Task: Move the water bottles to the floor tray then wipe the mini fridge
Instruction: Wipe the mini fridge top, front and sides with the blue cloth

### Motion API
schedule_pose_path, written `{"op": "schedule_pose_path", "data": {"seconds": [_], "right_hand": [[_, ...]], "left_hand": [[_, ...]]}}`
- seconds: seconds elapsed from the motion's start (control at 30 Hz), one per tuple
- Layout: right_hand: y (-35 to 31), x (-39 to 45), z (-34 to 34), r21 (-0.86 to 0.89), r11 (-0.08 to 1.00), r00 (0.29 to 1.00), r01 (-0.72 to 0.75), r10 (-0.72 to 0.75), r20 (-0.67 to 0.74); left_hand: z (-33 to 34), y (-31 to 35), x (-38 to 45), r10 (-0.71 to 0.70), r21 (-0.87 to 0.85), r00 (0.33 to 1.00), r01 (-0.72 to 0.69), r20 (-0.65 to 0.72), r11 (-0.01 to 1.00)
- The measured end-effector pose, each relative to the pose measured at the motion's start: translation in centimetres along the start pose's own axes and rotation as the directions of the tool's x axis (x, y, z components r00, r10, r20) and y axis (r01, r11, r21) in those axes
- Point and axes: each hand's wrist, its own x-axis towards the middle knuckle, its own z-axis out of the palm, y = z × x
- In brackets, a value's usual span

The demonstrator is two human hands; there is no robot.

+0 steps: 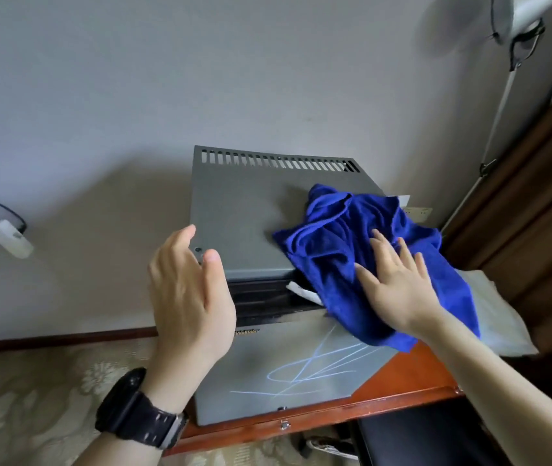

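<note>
Right hand (399,284) flat, fingers spread, pressing blue cloth (345,237) onto mini fridge (234,210)

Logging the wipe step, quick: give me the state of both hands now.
Left hand: open, holding nothing, at the mini fridge's front left corner.
Right hand: open, flat on the blue cloth.

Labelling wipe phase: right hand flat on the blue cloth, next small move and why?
Probably sweep the right hand and blue cloth leftward across the mini fridge top: the cloth covers only its right side, the left part lies bare, the left hand is open at the left edge.
</note>
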Motion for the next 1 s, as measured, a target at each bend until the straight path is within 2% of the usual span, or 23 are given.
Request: {"op": "schedule_pose_path", "data": {"seconds": [0.07,0.17,0.27,0.33,0.43,0.6,0.7,0.77,0.9,1.0], "right_hand": [[-5.2,-1.9,1.4,-0.015,0.999,0.999,0.052,-0.052,-0.001],[-13.2,-3.4,3.6,-0.017,0.969,0.968,0.246,-0.245,0.057],[-17.1,-3.8,4.5,0.096,0.947,0.941,0.305,-0.315,0.122],[-16.7,-3.6,4.4,0.121,0.941,0.938,0.315,-0.328,0.109],[-13.4,-2.5,3.6,0.128,0.945,0.948,0.300,-0.311,0.072],[-2.8,-0.2,0.8,0.038,0.991,0.991,0.132,-0.132,0.007],[3.8,0.0,-0.8,-0.083,0.997,0.997,0.004,-0.010,-0.071],[5.9,0.1,-1.4,-0.152,0.987,0.996,-0.052,0.040,-0.083],[2.7,0.3,-0.8,-0.130,0.988,0.997,-0.083,0.082,-0.013],[-3.5,-0.7,0.6,-0.083,0.991,0.994,0.106,-0.102,0.042]], "left_hand": [[-0.1,0.2,0.0,0.009,-0.032,1.000,-0.009,0.008,0.999],[-0.1,-0.4,0.5,-0.022,-0.122,1.000,0.023,0.008,0.992],[-0.1,-1.8,2.0,-0.164,-0.299,0.986,0.149,-0.026,0.943],[-0.2,-2.0,2.5,-0.189,-0.222,0.982,0.184,0.000,0.958],[-0.4,-1.7,2.2,-0.019,-0.032,0.999,0.020,0.035,0.999],[-0.5,-1.2,1.0,0.131,-0.026,0.982,-0.129,0.137,0.991],[-0.4,-1.0,0.8,0.185,0.080,0.968,-0.201,0.171,0.976],[-0.3,-1.1,0.8,0.233,0.157,0.961,-0.255,0.146,0.954],[-0.1,-1.1,0.3,0.293,0.162,0.956,-0.291,0.012,0.943],[0.0,-1.2,0.2,0.307,0.124,0.950,-0.298,-0.060,0.946]]}}
